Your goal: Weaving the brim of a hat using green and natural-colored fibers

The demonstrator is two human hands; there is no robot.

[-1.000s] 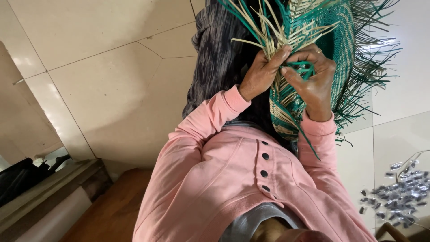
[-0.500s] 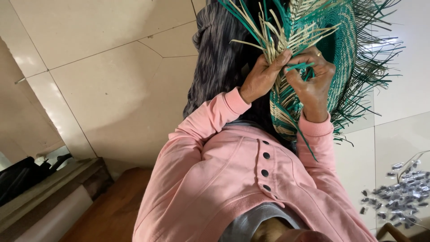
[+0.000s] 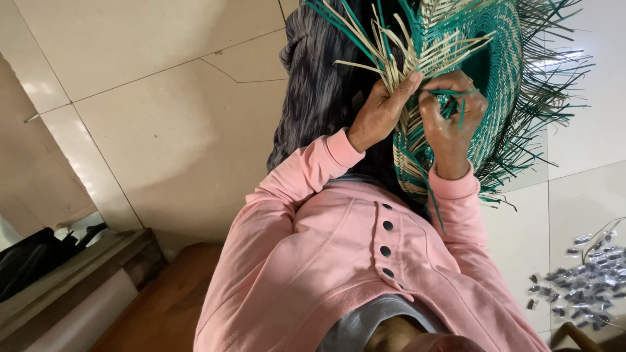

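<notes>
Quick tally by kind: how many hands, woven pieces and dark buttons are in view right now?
Hands: 2, left hand and right hand, both gripping strips
Woven green and straw mat: 1
Dark buttons on the pink top: 4
Total: 7

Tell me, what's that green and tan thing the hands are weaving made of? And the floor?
The woven piece looks like flat, dried plant strips, maybe palm leaf, some dyed green, some left pale tan; loose ends fray stiffly around the rim. The left hand and right hand pinch the strips. The floor seems glazed tile: glossy, with grout lines.
</notes>
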